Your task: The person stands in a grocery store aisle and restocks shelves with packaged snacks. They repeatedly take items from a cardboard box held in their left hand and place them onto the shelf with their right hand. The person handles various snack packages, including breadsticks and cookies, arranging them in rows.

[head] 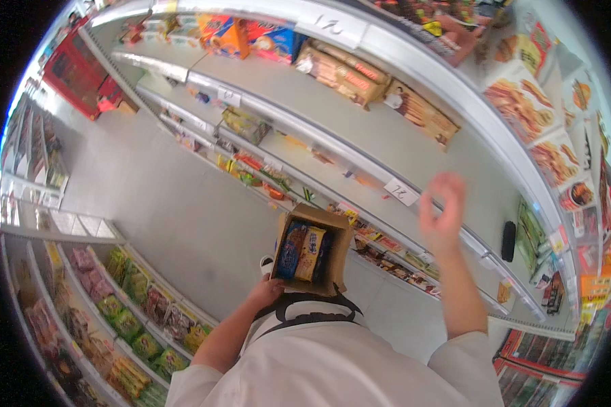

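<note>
My left hand (pixel 270 292) grips the near left edge of an open cardboard box (pixel 338 254), held against my waist. Inside the box lie a yellow snack packet (pixel 311 254) and blue snack packets (pixel 291 252). My right hand (pixel 443 206), slightly blurred, is raised at the shelf front beside a handwritten price card (pixel 401 192); its fingers are curled apart and nothing shows between them. On the shelf beyond stand brown biscuit packs (pixel 342 76), another long brown pack (pixel 421 114), an orange box (pixel 223 35) and a blue box (pixel 271 41).
Lower shelf tiers (pixel 254 170) with packets run below the right hand. A black object (pixel 508 241) and green packets (pixel 529 234) lie on the shelf at right. Another stocked rack (pixel 127 325) stands at lower left, across the aisle floor (pixel 183 203). A red cabinet (pixel 76 71) stands at upper left.
</note>
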`<state>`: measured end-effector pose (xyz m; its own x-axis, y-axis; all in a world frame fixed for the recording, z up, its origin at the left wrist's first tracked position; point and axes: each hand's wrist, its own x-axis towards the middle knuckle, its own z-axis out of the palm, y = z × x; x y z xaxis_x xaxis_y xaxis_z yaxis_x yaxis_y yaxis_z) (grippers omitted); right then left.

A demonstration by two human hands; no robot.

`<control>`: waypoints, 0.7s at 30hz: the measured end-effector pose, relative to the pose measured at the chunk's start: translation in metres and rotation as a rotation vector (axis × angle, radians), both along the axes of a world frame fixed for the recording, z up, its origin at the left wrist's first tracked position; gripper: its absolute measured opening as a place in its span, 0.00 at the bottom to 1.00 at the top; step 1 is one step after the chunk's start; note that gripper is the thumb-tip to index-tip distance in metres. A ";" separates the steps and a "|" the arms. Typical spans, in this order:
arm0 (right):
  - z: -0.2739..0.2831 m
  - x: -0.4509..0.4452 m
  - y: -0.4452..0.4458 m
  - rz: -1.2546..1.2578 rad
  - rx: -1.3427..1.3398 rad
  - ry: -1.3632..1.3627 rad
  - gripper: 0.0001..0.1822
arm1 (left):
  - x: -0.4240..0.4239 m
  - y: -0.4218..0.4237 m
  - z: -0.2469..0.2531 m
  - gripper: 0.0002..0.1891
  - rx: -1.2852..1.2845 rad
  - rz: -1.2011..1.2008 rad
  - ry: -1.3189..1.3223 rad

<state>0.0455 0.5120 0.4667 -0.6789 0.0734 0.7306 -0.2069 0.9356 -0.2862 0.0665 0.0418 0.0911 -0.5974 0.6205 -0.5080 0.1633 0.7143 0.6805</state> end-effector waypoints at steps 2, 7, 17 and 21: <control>-0.046 0.028 -0.054 0.160 -0.172 -0.236 0.16 | -0.004 0.006 0.006 0.19 -0.030 0.009 -0.035; -0.233 0.070 -0.156 0.154 -0.771 -0.844 0.22 | -0.010 0.008 0.035 0.19 0.015 -0.022 0.002; -0.425 0.030 -0.218 -0.526 -1.570 -1.120 0.41 | -0.017 0.021 0.071 0.28 -0.255 -0.176 -0.014; -0.430 0.017 -0.223 -0.646 -1.383 -1.360 0.40 | -0.029 0.022 0.105 0.31 -0.249 -0.180 -0.122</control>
